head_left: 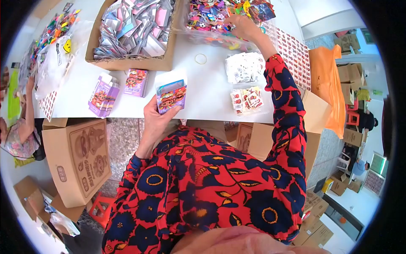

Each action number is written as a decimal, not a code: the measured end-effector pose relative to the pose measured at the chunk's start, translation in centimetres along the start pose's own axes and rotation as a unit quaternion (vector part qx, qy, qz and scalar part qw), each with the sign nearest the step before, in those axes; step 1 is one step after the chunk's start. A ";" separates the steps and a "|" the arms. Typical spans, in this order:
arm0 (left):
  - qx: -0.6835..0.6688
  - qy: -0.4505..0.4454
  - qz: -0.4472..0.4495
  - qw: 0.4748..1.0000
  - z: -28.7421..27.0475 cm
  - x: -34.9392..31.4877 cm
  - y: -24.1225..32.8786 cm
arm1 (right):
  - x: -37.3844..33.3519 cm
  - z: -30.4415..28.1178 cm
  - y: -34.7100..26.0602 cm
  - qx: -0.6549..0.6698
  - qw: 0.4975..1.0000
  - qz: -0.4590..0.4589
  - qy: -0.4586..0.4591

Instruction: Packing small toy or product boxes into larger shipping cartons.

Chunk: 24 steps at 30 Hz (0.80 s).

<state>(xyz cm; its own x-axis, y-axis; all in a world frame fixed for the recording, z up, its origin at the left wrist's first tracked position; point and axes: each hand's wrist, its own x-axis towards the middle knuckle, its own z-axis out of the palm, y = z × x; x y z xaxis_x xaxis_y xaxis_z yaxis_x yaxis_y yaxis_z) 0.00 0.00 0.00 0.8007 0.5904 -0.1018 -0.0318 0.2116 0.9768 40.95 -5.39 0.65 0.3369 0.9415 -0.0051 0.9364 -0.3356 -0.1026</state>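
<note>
On the far left, another person's arm [28,103] reaches up beside the worktop [211,91]. Next to it, a heap of bright little toys [59,25] lies at the far left, and a clear plastic bag [47,80] with a yellow smiley face is just nearer to me. A brown box [78,158] stands on the floor below the near edge. A bit more to the right, some purple boxes [101,97] lie close together near me, and a flat purple packet [136,80] lies just beside them. Behind those, a big cardboard box [122,64] is full of thin shiny packets [133,27].

My left hand [156,118] is closed around a purple pack [172,99], near the front edge in the middle. A thin rubber band [201,59] lies farther back. My right hand [243,27] is well apart from my left, far back over a clear tub [211,39] of colourful trinkets [207,17]. Its fingers are bent, but I can't tell if they pinch one. Nearer to me on the right are a pile of white packets [245,67] and some small cream and red packets [247,100]. Last come a sheet of little pictures [294,55] and an orange bag [327,80].
</note>
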 end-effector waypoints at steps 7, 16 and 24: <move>0.000 -0.003 -0.015 1.000 -0.1 0.4 0.5 | 1.5 0.1 -1.0 -0.007 0.999 -0.008 -0.030; 0.003 -0.014 -0.007 1.000 -0.1 0.8 0.1 | 0.9 -0.1 1.5 0.100 0.993 0.003 0.062; 0.018 -0.033 0.009 0.999 0.6 1.1 -0.2 | -0.3 -3.9 -2.7 0.667 0.718 -0.157 0.122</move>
<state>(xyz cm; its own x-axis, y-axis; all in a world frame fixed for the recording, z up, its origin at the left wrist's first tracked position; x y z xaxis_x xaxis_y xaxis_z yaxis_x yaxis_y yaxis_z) 1.30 0.14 -0.17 0.8379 0.5410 -0.0724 -0.0267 0.1731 0.9845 38.74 -4.92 4.86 0.2891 0.8768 0.3843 0.0973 0.3725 -0.9229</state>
